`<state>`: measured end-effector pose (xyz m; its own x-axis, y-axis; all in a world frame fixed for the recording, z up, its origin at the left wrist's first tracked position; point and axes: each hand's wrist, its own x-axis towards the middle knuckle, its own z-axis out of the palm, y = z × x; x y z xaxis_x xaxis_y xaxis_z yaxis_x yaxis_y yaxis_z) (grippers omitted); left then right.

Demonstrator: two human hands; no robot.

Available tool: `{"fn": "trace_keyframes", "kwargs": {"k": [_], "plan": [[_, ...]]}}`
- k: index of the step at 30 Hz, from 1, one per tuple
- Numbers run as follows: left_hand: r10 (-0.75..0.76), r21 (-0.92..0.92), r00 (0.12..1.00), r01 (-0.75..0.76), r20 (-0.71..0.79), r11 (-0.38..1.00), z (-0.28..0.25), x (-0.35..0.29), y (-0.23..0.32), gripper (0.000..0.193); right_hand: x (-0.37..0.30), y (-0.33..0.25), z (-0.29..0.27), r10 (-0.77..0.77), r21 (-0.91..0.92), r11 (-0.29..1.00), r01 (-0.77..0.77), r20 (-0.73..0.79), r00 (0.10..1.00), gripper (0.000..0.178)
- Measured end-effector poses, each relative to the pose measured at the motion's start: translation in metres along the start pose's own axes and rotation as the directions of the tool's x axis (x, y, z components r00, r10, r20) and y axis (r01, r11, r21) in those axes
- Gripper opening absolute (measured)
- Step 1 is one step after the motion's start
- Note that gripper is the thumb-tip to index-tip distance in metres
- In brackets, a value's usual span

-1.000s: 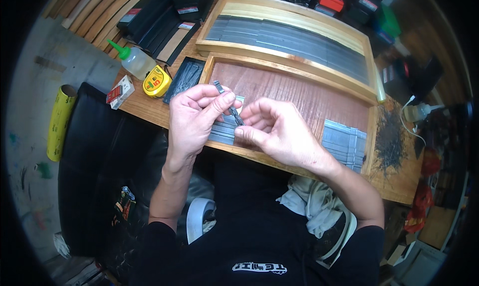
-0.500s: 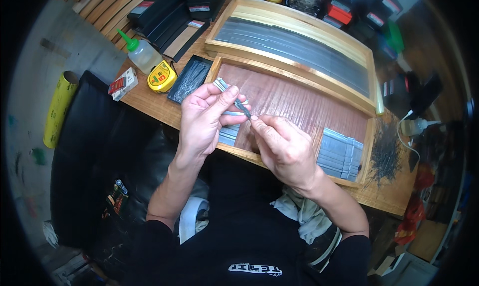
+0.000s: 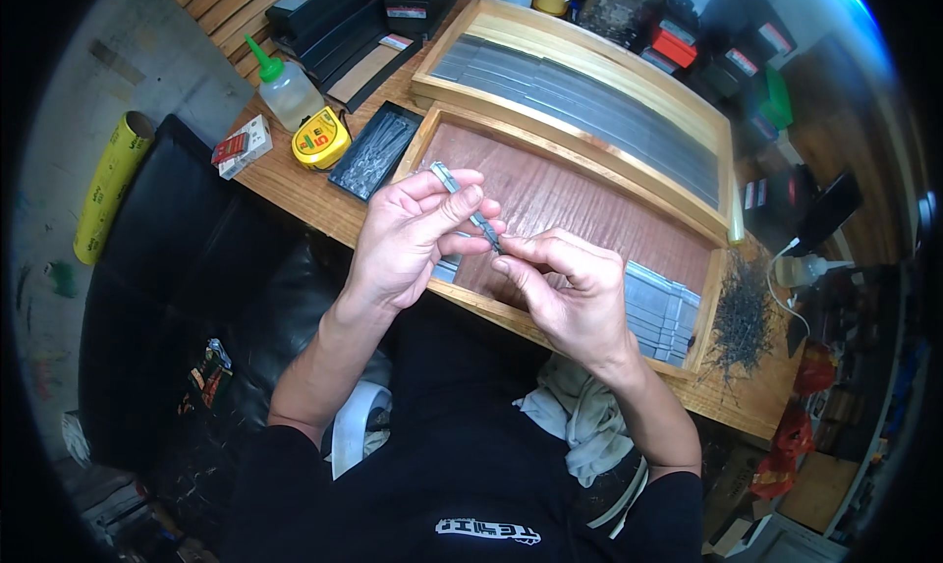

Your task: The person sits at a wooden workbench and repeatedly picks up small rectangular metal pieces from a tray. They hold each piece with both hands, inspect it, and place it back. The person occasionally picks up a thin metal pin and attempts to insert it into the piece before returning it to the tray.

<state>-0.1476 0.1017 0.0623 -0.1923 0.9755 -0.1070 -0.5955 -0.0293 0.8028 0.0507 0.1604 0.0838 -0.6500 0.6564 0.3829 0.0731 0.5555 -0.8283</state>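
My left hand (image 3: 403, 231) is closed on a narrow bundle of grey strips (image 3: 445, 176), held slantwise above the near wooden tray (image 3: 709, 312). The bundle's pale upper end sticks out above the thumb; its darker lower end emerges below the fingers. There, the thumb and forefinger of my right hand (image 3: 578, 293) pinch the tip. Whether a thin tie is also between them is too small to tell. Grey strips laid in rows (image 3: 656, 309) fill the tray's right end. More grey strips (image 3: 448, 267) show at its left end, partly behind my left hand.
Behind the near tray, a second wooden tray (image 3: 570, 144) holds long grey strips (image 3: 580, 111). At left stand a black tray of thin dark pieces (image 3: 375, 148), a yellow tape measure (image 3: 320, 140) and a green-tipped bottle (image 3: 291, 93). Thin dark pieces (image 3: 744, 319) lie heaped at right.
The view has shifted slightly. My right thumb has moved lower at the bundle's tip, with the hand turned a little. My left hand keeps its hold.
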Motion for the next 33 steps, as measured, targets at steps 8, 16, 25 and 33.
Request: {"fn": "trace_keyframes", "kwargs": {"k": [8, 16, 25, 33], "plan": [[-0.043, -0.012, 0.999, 0.044, 0.01, 0.999, -0.002, 0.002, -0.005, 0.023, -0.002, -0.006, 0.0, -0.176, -0.219, 0.96, 0.174, 0.012, 0.984, 0.015], [0.028, 0.028, 0.998, -0.03, 0.048, 0.999, -0.001, -0.001, -0.007, 0.019, 0.002, -0.008, 0.002, 0.357, 0.276, 0.897, -0.345, 0.01, 0.934, 0.019], [0.268, 0.482, 0.963, -0.215, -0.042, 0.849, -0.007, 0.0, 0.023, 0.034, 0.019, -0.007, -0.029, 0.471, -0.033, 0.882, -0.471, 0.142, 0.871, 0.013], [0.177, 0.929, 0.934, -0.336, 0.309, 0.154, -0.006, -0.017, 0.029, 0.044, 0.012, 0.009, -0.046, 0.634, -0.173, 0.767, -0.618, 0.355, 0.687, 0.014]]}}
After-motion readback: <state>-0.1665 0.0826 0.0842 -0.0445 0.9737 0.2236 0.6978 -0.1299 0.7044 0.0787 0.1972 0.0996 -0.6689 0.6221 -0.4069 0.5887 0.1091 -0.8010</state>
